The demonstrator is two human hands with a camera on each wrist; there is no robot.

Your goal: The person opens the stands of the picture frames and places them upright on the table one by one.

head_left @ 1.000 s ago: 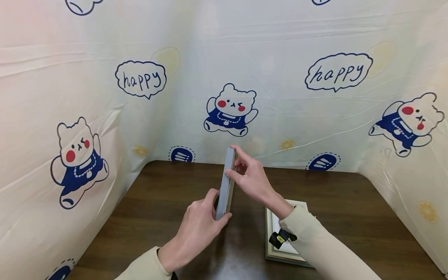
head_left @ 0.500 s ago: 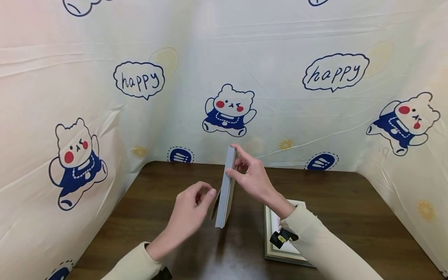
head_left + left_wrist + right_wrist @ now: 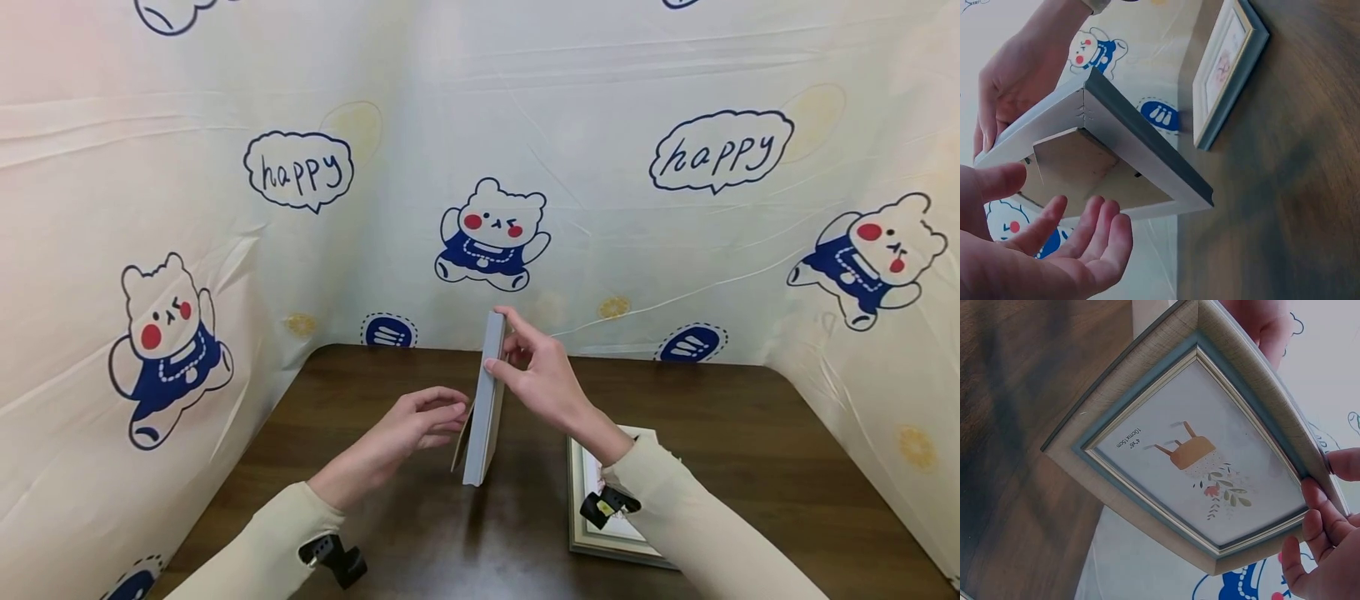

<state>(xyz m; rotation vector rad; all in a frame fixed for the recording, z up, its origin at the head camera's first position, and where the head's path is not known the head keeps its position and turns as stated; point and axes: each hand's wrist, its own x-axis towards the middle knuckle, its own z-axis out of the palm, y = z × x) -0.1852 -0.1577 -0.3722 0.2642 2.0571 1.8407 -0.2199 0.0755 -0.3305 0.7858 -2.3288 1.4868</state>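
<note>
My right hand (image 3: 543,379) pinches the upper end of a picture frame (image 3: 486,404), thumb on its grey-blue edge. The frame is held upright, edge toward me, over the table. Its front, in the right wrist view, has a pale gold and blue border (image 3: 1141,356) around a printed sheet (image 3: 1210,469) of a chair with flowers. On its back, a brown stand flap (image 3: 1075,164) sticks out from the backing board. My left hand (image 3: 408,429) is beside this back side, with fingers loosely bent and holding nothing, fingertips close to the flap.
Another picture frame (image 3: 577,521) lies face up on the dark wooden table (image 3: 315,433), partly under my right forearm. A patterned cloth (image 3: 600,250) with bears and "happy" bubbles stands around the back and sides. Black straps (image 3: 333,560) are on both wrists.
My left hand has let go of the frame's lower end and drawn back to the left, turning toward the flap, which now shows. My right hand keeps its grip, nearly still.
</note>
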